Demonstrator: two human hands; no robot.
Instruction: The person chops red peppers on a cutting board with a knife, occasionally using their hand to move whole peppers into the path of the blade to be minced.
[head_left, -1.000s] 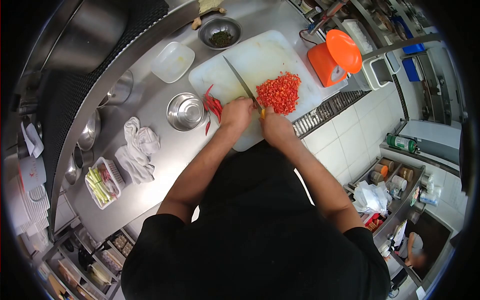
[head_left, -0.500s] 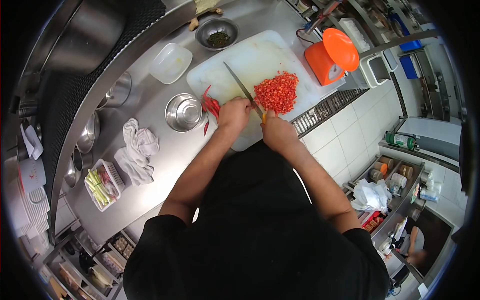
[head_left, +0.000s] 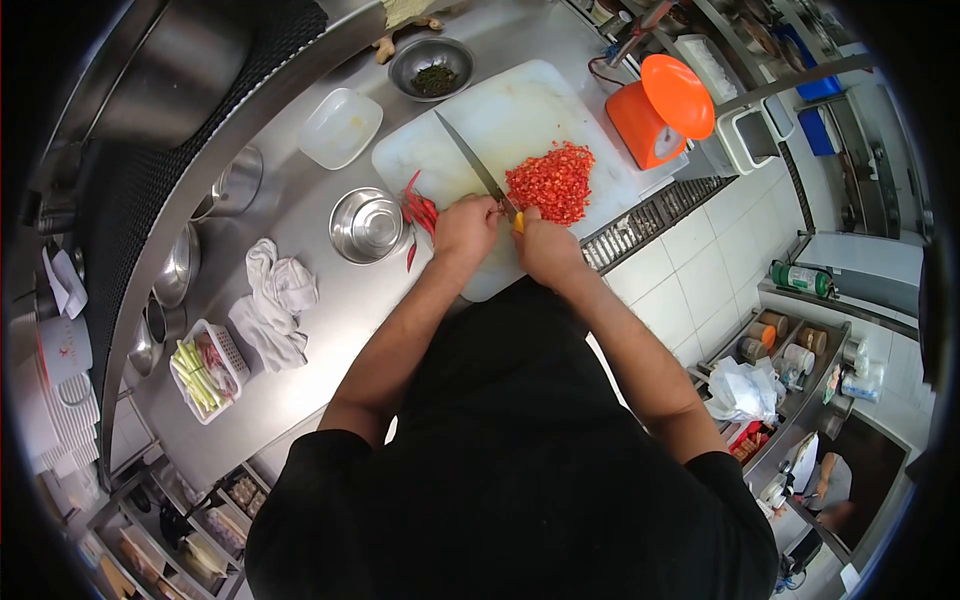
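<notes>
My right hand (head_left: 548, 248) is closed round the yellow handle of a knife (head_left: 470, 155), whose blade points up and left over the white cutting board (head_left: 420, 150). Close to the knife's handle end, my left hand (head_left: 467, 230) has its fingers pressed together; a small bit of red shows at the fingertips, too small to make out fully. Whole red chillies (head_left: 418, 208) lie at the board's left edge, beside my left hand. A heap of chopped red chilli (head_left: 552, 183) sits on the board, right of the blade.
Left of the board are a steel bowl (head_left: 367, 226), a white dish (head_left: 341, 129), a cloth (head_left: 275, 300) and a white basket (head_left: 228, 362). A bowl with green herbs (head_left: 432, 68) stands behind. An orange scale (head_left: 645, 125) is at right. Another person (head_left: 832, 480) appears at lower right.
The knife and my right hand have shifted slightly up and left, with the blade tip farther left. My left hand has moved only a little.
</notes>
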